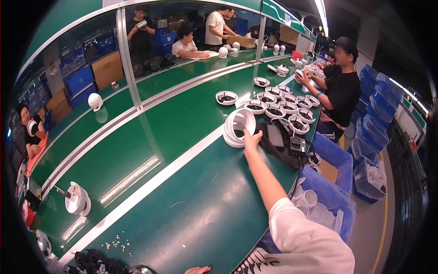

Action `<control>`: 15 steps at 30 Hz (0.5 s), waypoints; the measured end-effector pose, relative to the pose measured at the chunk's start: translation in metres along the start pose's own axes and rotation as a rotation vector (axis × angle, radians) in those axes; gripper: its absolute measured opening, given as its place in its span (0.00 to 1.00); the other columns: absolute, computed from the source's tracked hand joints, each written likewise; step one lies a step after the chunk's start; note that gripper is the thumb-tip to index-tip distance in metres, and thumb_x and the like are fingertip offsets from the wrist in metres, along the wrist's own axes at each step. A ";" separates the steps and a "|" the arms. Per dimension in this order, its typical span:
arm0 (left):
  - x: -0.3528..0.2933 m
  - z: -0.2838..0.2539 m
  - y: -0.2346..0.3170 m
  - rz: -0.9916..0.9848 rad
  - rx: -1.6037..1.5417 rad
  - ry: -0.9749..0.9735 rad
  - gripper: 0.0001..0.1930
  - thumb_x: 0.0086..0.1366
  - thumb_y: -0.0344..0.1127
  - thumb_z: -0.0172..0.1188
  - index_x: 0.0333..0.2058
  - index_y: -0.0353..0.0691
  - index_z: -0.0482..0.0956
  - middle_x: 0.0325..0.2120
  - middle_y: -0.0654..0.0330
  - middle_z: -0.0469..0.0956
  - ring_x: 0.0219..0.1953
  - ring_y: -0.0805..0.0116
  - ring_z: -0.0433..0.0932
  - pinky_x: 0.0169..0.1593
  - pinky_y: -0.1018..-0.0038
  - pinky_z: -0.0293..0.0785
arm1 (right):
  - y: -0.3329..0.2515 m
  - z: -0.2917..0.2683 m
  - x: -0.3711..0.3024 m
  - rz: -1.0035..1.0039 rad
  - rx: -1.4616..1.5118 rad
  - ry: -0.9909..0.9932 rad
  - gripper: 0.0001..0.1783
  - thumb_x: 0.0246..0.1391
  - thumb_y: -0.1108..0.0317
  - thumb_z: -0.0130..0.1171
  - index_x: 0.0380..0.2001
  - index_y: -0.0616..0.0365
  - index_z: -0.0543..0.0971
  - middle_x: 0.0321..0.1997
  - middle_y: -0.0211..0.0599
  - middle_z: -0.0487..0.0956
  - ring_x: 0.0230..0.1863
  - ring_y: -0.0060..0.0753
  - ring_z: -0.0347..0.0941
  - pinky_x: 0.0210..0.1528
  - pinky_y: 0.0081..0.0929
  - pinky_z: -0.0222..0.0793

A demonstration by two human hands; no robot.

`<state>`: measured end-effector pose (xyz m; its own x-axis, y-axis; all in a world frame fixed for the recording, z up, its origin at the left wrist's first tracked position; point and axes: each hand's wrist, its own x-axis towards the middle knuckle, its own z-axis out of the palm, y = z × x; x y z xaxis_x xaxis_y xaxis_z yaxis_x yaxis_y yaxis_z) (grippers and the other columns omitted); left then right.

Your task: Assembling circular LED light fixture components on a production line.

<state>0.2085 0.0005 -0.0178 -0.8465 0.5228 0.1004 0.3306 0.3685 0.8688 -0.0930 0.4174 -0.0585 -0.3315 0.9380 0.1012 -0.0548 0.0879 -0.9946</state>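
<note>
My right hand (252,140) reaches far across the green bench and is closed on a stack of white plastic rings (239,122), which tilts beside the white rail. Just right of that hand lie a dark phone-like device (274,135) and a small black box with a cable (297,145). Only a sliver of my left hand (198,270) shows at the lower edge, over the near bench edge; its fingers are mostly cut off, so its grip stays hidden. Closest to it are small pale bits (117,245) and black parts (98,262) on the bench.
Beyond the rings stand several white round housings (274,110) with black insides. A white assembly (77,199) rests on the green belt at left. Blue bins (335,205) with white parts stand right of the bench. A person in black (340,86) works farther along; others sit opposite.
</note>
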 end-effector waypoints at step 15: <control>0.005 0.037 0.009 0.248 0.817 -0.419 0.29 0.49 0.43 0.54 0.49 0.36 0.62 0.53 0.41 0.55 0.57 0.37 0.48 0.51 0.33 0.36 | 0.133 -0.439 -0.022 -0.361 -1.307 -0.137 0.36 0.32 0.64 0.61 0.47 0.67 0.62 0.52 0.55 0.61 0.53 0.51 0.58 0.55 0.37 0.53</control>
<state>0.2226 0.0351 -0.0276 -0.5468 0.8331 -0.0833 0.8047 0.5504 0.2226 0.3201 0.5554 -0.2022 -0.5832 0.7614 0.2831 0.7408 0.6415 -0.1994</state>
